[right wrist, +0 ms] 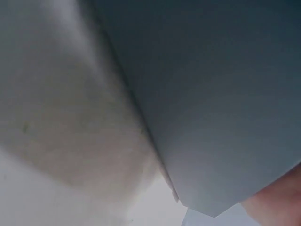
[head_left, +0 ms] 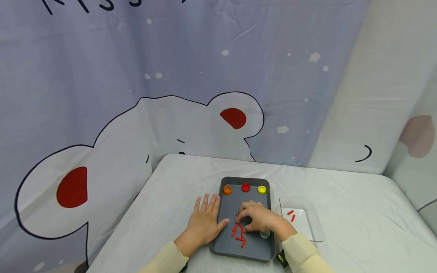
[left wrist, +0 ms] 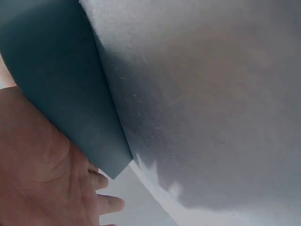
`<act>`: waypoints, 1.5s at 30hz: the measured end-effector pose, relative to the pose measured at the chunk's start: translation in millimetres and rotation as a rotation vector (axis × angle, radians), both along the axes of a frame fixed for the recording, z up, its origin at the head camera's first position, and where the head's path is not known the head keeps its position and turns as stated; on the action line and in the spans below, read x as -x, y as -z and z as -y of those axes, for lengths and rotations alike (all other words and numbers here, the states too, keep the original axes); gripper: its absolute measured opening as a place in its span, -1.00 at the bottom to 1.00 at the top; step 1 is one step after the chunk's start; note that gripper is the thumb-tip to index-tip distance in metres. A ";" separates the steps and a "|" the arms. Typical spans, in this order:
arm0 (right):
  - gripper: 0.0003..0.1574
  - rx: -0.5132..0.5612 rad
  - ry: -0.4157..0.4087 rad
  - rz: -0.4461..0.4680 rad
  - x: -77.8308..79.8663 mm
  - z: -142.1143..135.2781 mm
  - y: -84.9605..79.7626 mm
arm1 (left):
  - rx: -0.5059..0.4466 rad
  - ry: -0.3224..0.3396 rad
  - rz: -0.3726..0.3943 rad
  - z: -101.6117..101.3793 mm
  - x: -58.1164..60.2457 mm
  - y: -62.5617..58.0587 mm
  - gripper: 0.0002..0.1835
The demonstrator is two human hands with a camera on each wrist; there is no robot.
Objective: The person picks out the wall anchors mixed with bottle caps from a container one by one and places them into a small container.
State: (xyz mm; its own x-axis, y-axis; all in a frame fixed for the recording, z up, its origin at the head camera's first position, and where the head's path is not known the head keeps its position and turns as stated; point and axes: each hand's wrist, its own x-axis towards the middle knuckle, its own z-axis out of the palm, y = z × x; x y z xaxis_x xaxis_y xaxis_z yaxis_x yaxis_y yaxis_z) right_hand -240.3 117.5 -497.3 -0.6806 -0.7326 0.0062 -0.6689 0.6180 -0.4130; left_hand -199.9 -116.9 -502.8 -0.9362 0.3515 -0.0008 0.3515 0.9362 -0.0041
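Observation:
A grey tray (head_left: 225,244) stands on the white-covered table, with several short red sticks (head_left: 242,244) laid in a branching figure on its floor. My left hand (head_left: 202,223) rests along the tray's left rim, its fingers straight and the thumb over the inside. In the left wrist view this palm (left wrist: 42,165) lies against the tray's outer wall (left wrist: 70,89). Over the tray, my right hand (head_left: 258,217) has curled fingers and pinches a red stick (head_left: 241,226) between index finger and thumb, partly hidden. The right wrist view mostly holds the tray's wall (right wrist: 207,108).
Orange (head_left: 227,189), red (head_left: 245,187) and yellow (head_left: 261,189) round caps sit at the tray's far end. A clear round piece (head_left: 264,234) lies under my right wrist. Right of the tray, a transparent box (head_left: 317,223) holds red sticks (head_left: 293,218). A printed curtain (head_left: 191,125) hangs behind.

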 end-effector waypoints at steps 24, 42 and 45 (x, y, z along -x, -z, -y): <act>-0.78 0.428 0.047 -0.037 -16.8 -27.5 -8.8 | -0.015 0.012 -0.031 0.1 -1.3 1.6 -0.11; -0.61 0.597 0.222 -0.214 -33.0 -97.6 -18.7 | -0.028 0.013 -0.018 0.5 -1.3 -0.2 -0.11; -0.61 0.599 0.255 -0.235 -35.7 -109.1 -21.0 | -0.030 0.015 -0.017 0.2 -1.0 -0.1 -0.11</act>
